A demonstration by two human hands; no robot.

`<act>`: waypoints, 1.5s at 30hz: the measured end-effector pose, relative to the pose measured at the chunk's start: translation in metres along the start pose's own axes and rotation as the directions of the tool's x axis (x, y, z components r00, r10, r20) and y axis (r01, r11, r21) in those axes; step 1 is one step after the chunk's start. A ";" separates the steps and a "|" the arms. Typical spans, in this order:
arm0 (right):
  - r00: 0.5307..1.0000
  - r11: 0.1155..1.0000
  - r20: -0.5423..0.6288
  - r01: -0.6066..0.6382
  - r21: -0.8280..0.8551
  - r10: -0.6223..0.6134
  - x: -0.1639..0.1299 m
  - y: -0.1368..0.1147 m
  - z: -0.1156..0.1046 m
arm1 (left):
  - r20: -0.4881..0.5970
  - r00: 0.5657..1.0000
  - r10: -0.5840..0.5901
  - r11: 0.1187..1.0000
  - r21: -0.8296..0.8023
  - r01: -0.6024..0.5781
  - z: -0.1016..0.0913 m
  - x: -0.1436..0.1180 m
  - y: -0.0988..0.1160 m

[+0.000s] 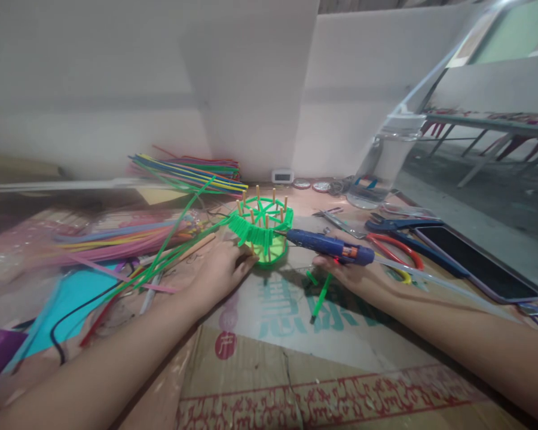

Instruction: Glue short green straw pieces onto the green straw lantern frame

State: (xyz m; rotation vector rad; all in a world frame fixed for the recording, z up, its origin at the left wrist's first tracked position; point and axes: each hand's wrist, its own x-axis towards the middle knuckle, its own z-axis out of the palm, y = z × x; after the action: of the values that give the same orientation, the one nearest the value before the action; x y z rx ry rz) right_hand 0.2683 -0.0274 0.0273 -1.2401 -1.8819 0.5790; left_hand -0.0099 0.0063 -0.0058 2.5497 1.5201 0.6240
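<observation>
A round frame (pixel 260 224) of bright green pipe cleaners and upright wooden sticks stands in the middle of the table, with a green band wrapped partway round its sticks. My left hand (pixel 228 263) grips it low on its left side, fingers closed at the base. In my right hand (pixel 341 269) is a blue glue gun (pixel 327 245), its nozzle touching or very near the front right of the green band. A clear glue stick (pixel 425 275) pokes out of the gun's back. Below the gun lies a short green pipe-cleaner piece (pixel 321 298).
Bundled coloured pipe cleaners (pixel 188 173) lie at the back left, more pipe cleaners (pixel 130 236) nearer. At right are red-handled scissors (pixel 399 248), blue-handled pliers (pixel 412 233), a phone (pixel 477 263) and a clear bottle (pixel 385 161). A small white digital display (pixel 282 176) stands behind.
</observation>
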 end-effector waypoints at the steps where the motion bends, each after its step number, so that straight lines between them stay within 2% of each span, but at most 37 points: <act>1: 1.000 1.000 0.001 0.009 -0.002 -0.009 0.000 0.001 0.000 | 0.002 1.000 -0.003 1.000 -0.002 0.003 0.000 0.000 0.000; 12: 0.999 0.997 0.033 0.037 0.062 -0.039 -0.003 0.004 0.000 | 0.009 1.000 -0.001 0.999 0.048 0.001 -0.004 -0.001 0.005; 19: 0.997 0.997 -0.001 0.076 0.022 -0.076 -0.001 0.000 0.001 | 0.013 1.000 0.003 0.997 0.077 -0.004 -0.004 -0.001 0.004; 27: 0.997 0.997 0.010 0.077 -0.006 -0.077 -0.002 0.013 0.003 | -0.005 0.999 0.033 0.997 0.072 -0.033 -0.004 -0.002 0.002; 32: 0.996 0.996 -0.013 0.088 -0.015 -0.088 -0.001 0.006 0.001 | -0.003 0.999 0.037 0.997 0.075 -0.036 -0.003 -0.001 0.002; 45: 1.000 1.000 0.012 -0.002 0.018 0.001 0.001 -0.001 0.000 | 0.018 1.000 0.016 0.996 0.084 -0.017 -0.005 0.000 0.005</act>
State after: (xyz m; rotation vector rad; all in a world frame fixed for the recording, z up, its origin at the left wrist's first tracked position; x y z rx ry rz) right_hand 0.2673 -0.0271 0.0284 -1.2290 -1.8815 0.6040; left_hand -0.0080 0.0032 0.0002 2.6246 1.5534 0.5497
